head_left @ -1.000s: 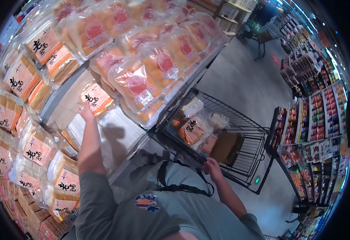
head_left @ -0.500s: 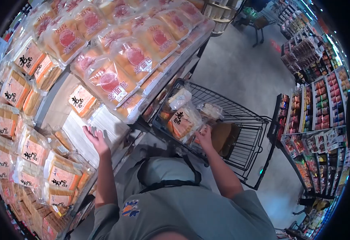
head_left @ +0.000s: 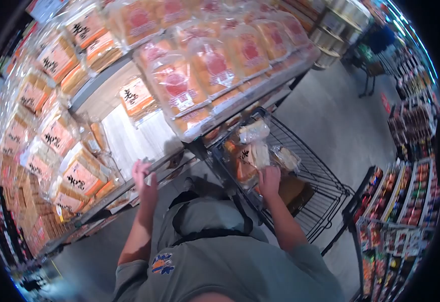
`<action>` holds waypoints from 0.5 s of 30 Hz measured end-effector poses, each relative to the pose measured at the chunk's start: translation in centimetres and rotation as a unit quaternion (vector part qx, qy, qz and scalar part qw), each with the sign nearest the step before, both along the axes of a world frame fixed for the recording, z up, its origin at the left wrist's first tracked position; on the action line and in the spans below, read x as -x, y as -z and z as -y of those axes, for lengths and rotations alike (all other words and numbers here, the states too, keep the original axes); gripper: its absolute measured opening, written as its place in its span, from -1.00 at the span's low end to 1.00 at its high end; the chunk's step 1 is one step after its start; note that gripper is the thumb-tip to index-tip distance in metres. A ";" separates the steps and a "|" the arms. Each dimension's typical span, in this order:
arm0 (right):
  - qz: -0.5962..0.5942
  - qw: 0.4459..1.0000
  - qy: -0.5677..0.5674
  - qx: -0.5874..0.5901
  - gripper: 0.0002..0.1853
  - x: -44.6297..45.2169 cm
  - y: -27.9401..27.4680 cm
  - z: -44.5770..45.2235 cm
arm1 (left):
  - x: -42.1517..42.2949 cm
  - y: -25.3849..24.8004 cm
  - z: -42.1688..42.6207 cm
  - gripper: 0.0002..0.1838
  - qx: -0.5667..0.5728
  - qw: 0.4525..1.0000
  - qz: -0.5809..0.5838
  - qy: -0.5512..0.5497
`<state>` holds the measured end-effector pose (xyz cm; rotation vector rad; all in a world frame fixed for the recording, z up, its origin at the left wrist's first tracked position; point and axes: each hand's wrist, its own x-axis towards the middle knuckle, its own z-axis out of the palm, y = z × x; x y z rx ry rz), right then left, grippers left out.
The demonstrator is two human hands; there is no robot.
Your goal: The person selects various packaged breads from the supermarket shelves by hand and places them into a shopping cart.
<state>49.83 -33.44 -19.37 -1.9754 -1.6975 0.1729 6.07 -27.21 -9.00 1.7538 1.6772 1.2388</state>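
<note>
My right hand [head_left: 269, 180] is over the shopping cart [head_left: 308, 151], fingers curled at the near end of a bag of sliced bread [head_left: 250, 160] with an orange and white label. The fingertips are partly hidden, but they appear to grip the bag. My left hand [head_left: 144, 177] holds nothing; its fingers are apart beside the front edge of the bread display [head_left: 129, 131]. In the cart, a clear-wrapped pack [head_left: 254, 131] lies beyond the bread, another bag [head_left: 286, 157] sits to its right, and a brown item [head_left: 295, 194] lies nearer me.
Large bagged loaves [head_left: 174, 83] with red print are piled along the display. Smaller bread packs [head_left: 81, 173] are stacked at its left, and one pack [head_left: 137, 98] lies on the board. Stocked shelves [head_left: 406, 196] line the right side, with another cart [head_left: 373, 70] farther back.
My left hand has drawn back from over the display board to its front edge. My right hand stays at the bread in the cart, now with its back upward. The view has turned.
</note>
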 end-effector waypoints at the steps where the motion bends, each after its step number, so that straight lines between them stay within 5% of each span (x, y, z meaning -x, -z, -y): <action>1: 0.035 0.998 -0.051 -0.027 -0.76 0.1 -2.1 0.1 | -0.7 0.3 1.2 -0.63 0.005 1.000 -0.019 0.021; 5: -0.006 0.986 -0.135 -0.093 -0.75 0.9 -11.2 0.0 | -4.2 -0.5 3.8 -0.50 0.165 0.970 0.039 0.176; 7: -0.029 0.972 -0.193 -0.128 -0.74 1.2 -15.9 -0.6 | -5.2 -1.2 4.0 -0.29 0.351 0.875 0.168 0.288; 11: -0.058 0.939 -0.265 -0.212 -0.80 3.9 -24.0 -3.1 | -4.5 -2.7 1.8 -0.06 0.294 0.887 0.133 0.331; 13: -0.178 0.905 -0.293 -0.253 -0.84 6.3 -26.9 -4.7 | -4.4 -5.9 0.5 0.07 0.098 0.953 0.003 0.286; 15: -0.214 0.887 -0.302 -0.277 -0.84 9.9 -29.1 -6.7 | -3.3 -6.7 -0.7 0.18 0.066 0.946 0.039 0.314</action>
